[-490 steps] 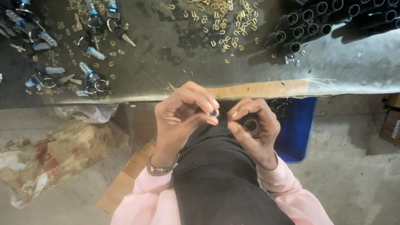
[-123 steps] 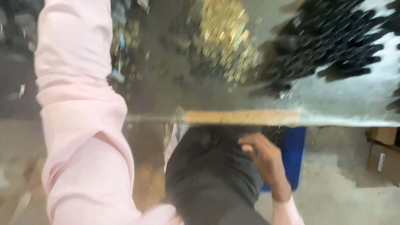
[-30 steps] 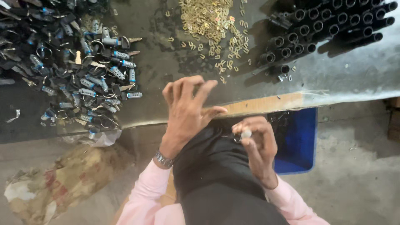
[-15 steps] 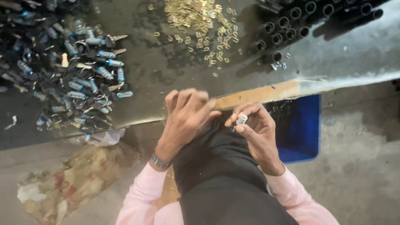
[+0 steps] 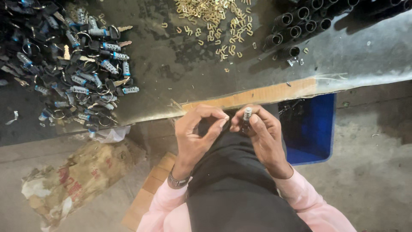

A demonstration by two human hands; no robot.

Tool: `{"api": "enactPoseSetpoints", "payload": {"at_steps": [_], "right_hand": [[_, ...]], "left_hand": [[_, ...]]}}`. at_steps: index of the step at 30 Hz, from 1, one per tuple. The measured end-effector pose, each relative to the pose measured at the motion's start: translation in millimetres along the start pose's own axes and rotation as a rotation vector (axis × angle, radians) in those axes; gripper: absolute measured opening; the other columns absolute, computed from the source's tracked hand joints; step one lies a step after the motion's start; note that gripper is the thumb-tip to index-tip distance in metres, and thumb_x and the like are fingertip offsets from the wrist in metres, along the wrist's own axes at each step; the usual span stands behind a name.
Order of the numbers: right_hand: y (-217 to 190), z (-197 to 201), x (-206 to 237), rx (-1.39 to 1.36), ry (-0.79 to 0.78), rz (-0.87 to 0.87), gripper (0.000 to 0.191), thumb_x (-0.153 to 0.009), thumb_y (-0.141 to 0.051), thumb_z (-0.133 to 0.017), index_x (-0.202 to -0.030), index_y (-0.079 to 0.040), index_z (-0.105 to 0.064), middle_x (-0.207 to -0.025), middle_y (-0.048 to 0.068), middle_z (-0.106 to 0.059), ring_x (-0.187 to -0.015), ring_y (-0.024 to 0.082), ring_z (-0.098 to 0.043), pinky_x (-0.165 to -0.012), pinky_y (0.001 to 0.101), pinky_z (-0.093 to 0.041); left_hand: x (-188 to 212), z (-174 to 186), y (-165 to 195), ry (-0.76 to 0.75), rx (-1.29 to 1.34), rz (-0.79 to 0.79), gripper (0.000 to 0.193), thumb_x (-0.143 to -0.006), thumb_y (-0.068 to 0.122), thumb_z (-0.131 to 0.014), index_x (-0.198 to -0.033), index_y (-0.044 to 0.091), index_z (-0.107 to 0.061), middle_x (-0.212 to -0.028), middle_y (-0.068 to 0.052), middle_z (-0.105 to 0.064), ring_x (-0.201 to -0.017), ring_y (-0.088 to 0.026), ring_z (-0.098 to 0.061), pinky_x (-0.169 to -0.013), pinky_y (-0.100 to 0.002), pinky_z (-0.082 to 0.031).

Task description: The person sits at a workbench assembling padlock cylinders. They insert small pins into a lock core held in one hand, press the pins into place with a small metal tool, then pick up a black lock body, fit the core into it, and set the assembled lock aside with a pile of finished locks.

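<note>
Both hands, left [image 5: 195, 137] and right [image 5: 262, 133], pinching a small lock cylinder [image 5: 246, 117] beside the table edge [image 5: 257, 93].

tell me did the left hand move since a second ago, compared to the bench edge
Yes. The left hand has come down off the wooden bench edge and closed its fingertips toward the small cylinder held in the right hand.

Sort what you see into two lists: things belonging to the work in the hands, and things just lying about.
In the work: small lock cylinder in right hand; left hand; brass clips; black tubes; finished locks with keys.

Lying about: crumpled sack; blue bin; cardboard.
</note>
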State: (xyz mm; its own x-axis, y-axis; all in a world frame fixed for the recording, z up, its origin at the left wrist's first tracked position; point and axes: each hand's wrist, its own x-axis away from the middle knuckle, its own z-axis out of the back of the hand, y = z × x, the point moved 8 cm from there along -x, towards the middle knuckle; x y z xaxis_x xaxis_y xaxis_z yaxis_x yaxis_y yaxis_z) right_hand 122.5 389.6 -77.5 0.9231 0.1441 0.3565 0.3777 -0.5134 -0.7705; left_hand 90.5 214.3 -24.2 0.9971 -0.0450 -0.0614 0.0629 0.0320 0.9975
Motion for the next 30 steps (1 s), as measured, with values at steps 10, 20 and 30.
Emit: {"api": "enactPoseSetpoints", "payload": {"at_steps": [10,20,30], "right_hand": [[26,5,1,-0.163,-0.063,-0.069,0.030,-0.105,-0.026,-0.067,-0.116,0.000,-0.058,-0.100,0.010,-0.067,-0.086,0.015,-0.064,-0.079,0.0334,-0.054],[27,10,5,-0.152,-0.045,-0.074,0.028,-0.103,-0.025,-0.070,-0.113,-0.001,-0.059,-0.096,0.010,-0.069,-0.078,0.014,-0.064,-0.075,0.0327,-0.056],[25,8,5,-0.094,-0.035,-0.084,0.026,-0.102,-0.023,-0.070,-0.110,0.000,-0.060,-0.091,0.012,-0.069,-0.071,0.016,-0.066,-0.065,0.0318,-0.058]], "left_hand": [[-5,-13,7,-0.110,0.048,0.014,0.020,-0.090,-0.008,-0.071,-0.105,0.003,-0.067,-0.101,-0.006,-0.069,-0.086,-0.013,-0.069,-0.080,-0.025,-0.056],[-3,-13,22,-0.005,-0.231,-0.126,0.025,-0.089,-0.006,-0.077,-0.110,0.006,-0.072,-0.103,-0.007,-0.070,-0.092,-0.018,-0.071,-0.081,-0.027,-0.056],[3,-12,25,0.000,-0.251,-0.173,0.020,-0.087,-0.005,-0.077,-0.103,0.003,-0.070,-0.100,-0.008,-0.071,-0.091,-0.019,-0.072,-0.080,-0.030,-0.058]]}}
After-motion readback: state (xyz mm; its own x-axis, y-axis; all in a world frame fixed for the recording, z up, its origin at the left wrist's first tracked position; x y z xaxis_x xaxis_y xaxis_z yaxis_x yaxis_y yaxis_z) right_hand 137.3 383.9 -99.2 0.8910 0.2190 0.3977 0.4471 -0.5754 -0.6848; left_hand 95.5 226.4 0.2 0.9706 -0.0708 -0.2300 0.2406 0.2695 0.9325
